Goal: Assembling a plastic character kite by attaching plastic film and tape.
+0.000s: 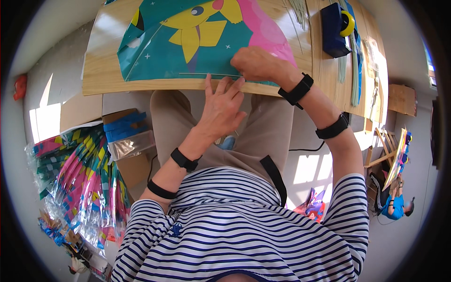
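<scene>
A teal and pink printed plastic sheet (155,58) with a yellow cartoon figure lies flat on the wooden table (105,51). Along its near edge runs a thin pale stick (192,73). My left hand (223,103) has its fingers stretched out, with the tips resting on the stick and the sheet's near edge. Just to the right and a little farther in, my right hand (260,65) is closed, knuckles up, low over the sheet by the stick's right part. Its curled fingers hide whatever they may hold.
A dark blue tape dispenser (331,35) with a yellow roll (347,23) stands at the right. Bundles of thin sticks (354,80) lie near it. Folded printed sheets (84,174) are heaped at lower left beside a cardboard box (134,171). Another person (394,204) works far right.
</scene>
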The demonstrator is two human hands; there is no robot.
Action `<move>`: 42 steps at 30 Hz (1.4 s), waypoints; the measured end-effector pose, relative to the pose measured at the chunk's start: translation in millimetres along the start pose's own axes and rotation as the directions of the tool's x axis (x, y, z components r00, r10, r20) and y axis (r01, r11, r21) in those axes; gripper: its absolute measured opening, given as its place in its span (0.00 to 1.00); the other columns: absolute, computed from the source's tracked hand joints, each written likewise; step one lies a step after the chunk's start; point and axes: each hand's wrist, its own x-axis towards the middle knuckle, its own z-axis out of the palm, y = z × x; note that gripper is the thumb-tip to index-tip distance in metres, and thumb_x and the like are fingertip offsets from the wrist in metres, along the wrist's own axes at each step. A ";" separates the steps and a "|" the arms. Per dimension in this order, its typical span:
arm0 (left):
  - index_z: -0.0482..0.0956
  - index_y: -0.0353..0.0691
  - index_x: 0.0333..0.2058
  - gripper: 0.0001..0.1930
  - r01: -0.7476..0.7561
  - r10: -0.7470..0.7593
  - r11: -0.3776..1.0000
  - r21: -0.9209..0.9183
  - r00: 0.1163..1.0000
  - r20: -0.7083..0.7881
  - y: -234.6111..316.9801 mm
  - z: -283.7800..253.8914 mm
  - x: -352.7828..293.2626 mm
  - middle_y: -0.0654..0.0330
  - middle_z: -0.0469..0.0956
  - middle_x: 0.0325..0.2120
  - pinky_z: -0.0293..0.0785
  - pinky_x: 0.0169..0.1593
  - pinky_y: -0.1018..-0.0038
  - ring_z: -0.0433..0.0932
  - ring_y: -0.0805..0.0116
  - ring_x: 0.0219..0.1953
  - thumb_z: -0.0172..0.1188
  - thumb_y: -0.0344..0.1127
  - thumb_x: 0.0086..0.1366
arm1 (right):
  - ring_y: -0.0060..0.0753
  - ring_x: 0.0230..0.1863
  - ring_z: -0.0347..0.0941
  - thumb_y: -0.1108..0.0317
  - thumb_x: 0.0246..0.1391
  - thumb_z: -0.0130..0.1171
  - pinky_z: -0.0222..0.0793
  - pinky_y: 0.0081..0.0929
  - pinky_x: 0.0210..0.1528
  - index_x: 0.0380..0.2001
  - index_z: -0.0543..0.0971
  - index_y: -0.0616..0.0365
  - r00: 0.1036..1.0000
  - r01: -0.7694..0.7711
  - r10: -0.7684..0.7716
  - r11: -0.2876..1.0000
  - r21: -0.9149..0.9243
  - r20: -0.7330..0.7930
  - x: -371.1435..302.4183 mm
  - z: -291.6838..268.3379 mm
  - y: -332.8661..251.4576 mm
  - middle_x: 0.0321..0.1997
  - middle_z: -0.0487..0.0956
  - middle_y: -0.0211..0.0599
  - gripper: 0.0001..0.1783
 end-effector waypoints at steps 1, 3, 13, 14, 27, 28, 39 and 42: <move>0.78 0.35 0.42 0.25 0.001 -0.001 1.000 0.011 1.000 0.000 0.2 0.7 0.3 0.59 0.69 0.60 0.46 0.66 0.31 0.67 0.52 0.60 0.73 0.38 0.45 | 0.58 0.36 0.77 0.75 0.40 0.61 0.71 0.48 0.36 0.22 0.79 0.62 0.999 -0.038 0.038 0.999 0.002 0.011 1.1 0.6 0.3 0.29 0.80 0.52 0.02; 0.78 0.35 0.41 0.25 -0.003 0.003 1.000 0.024 1.000 0.003 1.4 0.7 0.7 0.59 0.69 0.60 0.46 0.66 0.31 0.67 0.53 0.60 0.74 0.38 0.44 | 0.58 0.36 0.77 0.75 0.40 0.62 0.72 0.47 0.36 0.23 0.79 0.62 0.992 -0.125 0.125 0.992 -0.010 0.029 2.7 1.1 0.3 0.29 0.80 0.52 0.03; 0.79 0.35 0.42 0.26 -0.009 0.008 0.997 0.073 1.000 0.011 2.6 -0.3 2.2 0.60 0.69 0.60 0.46 0.66 0.30 0.68 0.56 0.60 0.74 0.39 0.44 | 0.54 0.32 0.77 0.70 0.39 0.69 0.69 0.45 0.33 0.25 0.75 0.61 0.902 -0.298 0.340 0.937 0.184 -0.267 -8.6 -18.7 -2.4 0.24 0.78 0.47 0.12; 0.79 0.35 0.42 0.26 -0.008 0.007 0.997 0.076 1.000 0.004 2.6 -0.6 2.4 0.60 0.69 0.60 0.46 0.66 0.30 0.68 0.56 0.60 0.74 0.39 0.44 | 0.54 0.31 0.77 0.70 0.39 0.68 0.68 0.45 0.32 0.24 0.75 0.60 0.920 -0.276 0.318 0.941 0.195 -0.229 -10.3 -17.5 -4.6 0.23 0.78 0.46 0.12; 0.78 0.36 0.42 0.26 -0.001 -0.001 0.998 0.068 1.000 0.024 5.8 0.7 -0.2 0.61 0.69 0.61 0.46 0.67 0.31 0.66 0.56 0.61 0.74 0.39 0.45 | 0.53 0.30 0.78 0.71 0.34 0.63 0.70 0.47 0.30 0.21 0.77 0.56 0.845 -0.393 0.436 0.899 0.195 -0.308 -7.4 41.3 -0.2 0.25 0.80 0.43 0.06; 0.78 0.36 0.42 0.26 -0.003 0.002 0.998 0.070 1.000 0.015 6.2 1.1 -0.7 0.61 0.69 0.61 0.45 0.67 0.32 0.66 0.56 0.61 0.74 0.40 0.45 | 0.53 0.32 0.78 0.71 0.36 0.61 0.71 0.47 0.31 0.22 0.78 0.55 0.836 -0.420 0.466 0.883 0.208 -0.289 -8.4 40.0 -3.1 0.26 0.81 0.43 0.05; 0.79 0.38 0.46 0.25 0.015 -0.020 0.993 0.114 0.999 0.043 8.6 -5.7 -9.2 0.61 0.72 0.59 0.44 0.68 0.33 0.67 0.56 0.60 0.73 0.39 0.48 | 0.49 0.49 0.72 0.72 0.43 0.65 0.68 0.45 0.48 0.39 0.78 0.59 0.626 -0.325 0.380 0.921 0.215 -0.681 -64.8 68.0 -55.2 0.43 0.77 0.42 0.16; 0.78 0.38 0.48 0.27 -0.026 0.024 0.993 0.119 0.999 0.023 7.8 -12.8 -15.4 0.59 0.73 0.58 0.45 0.69 0.37 0.68 0.56 0.60 0.73 0.38 0.47 | 0.47 0.51 0.69 0.73 0.43 0.63 0.66 0.45 0.48 0.39 0.78 0.60 0.651 -0.356 0.307 0.931 0.078 -0.695 -87.9 81.1 -63.3 0.45 0.75 0.42 0.16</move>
